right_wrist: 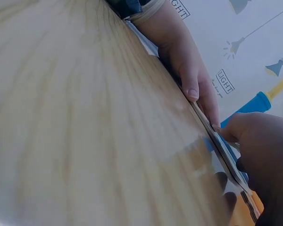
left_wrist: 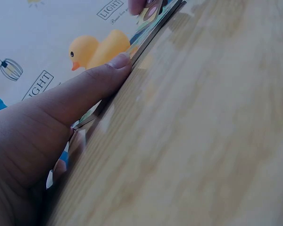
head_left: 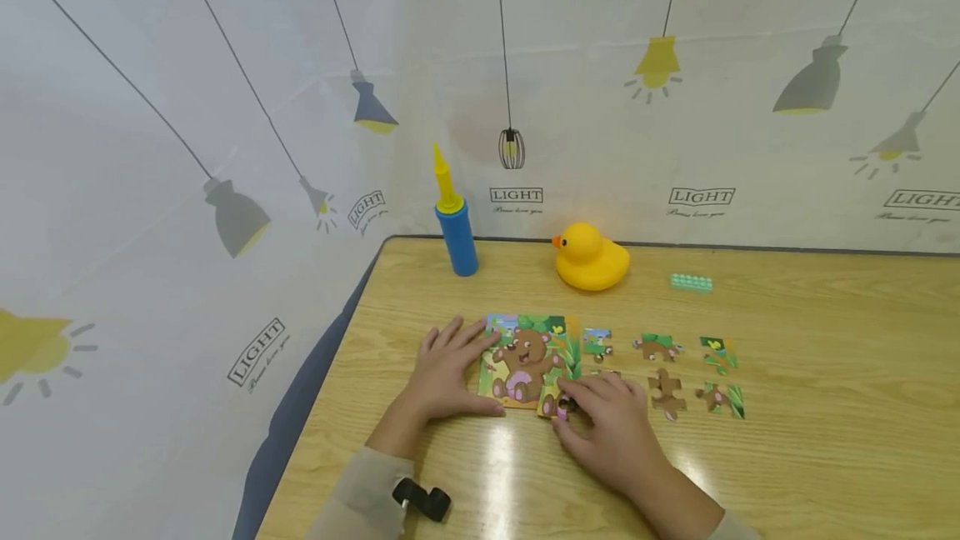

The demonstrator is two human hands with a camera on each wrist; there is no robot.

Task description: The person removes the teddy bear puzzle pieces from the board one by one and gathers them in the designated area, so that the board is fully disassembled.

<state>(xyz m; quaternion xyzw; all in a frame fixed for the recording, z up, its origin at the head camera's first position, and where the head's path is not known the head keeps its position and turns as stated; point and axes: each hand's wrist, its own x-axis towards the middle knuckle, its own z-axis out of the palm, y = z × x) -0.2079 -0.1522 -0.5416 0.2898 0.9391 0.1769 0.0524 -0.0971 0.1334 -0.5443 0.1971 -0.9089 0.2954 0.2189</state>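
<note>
A bear picture puzzle board (head_left: 517, 348) lies on the wooden table. My left hand (head_left: 448, 377) rests at its left side with fingers spread, fingertips over the upper left edge and thumb along the bottom edge. Between thumb and fingers, my right hand (head_left: 611, 427) pinches a puzzle piece (head_left: 550, 403) at the board's lower right corner. In the left wrist view that puzzle piece (left_wrist: 152, 13) appears tilted above the board. Loose puzzle pieces lie to the right, among them a brown one (head_left: 666, 392) and a green-and-yellow one (head_left: 718, 354). My right hand partly covers another.
Behind the board sit a yellow rubber duck (head_left: 592, 258) and a mint studded block (head_left: 692, 282). A blue hand pump (head_left: 457, 240) with a yellow nozzle stands upright at the back left. Lamp-printed wall covering (head_left: 600, 148) borders the table.
</note>
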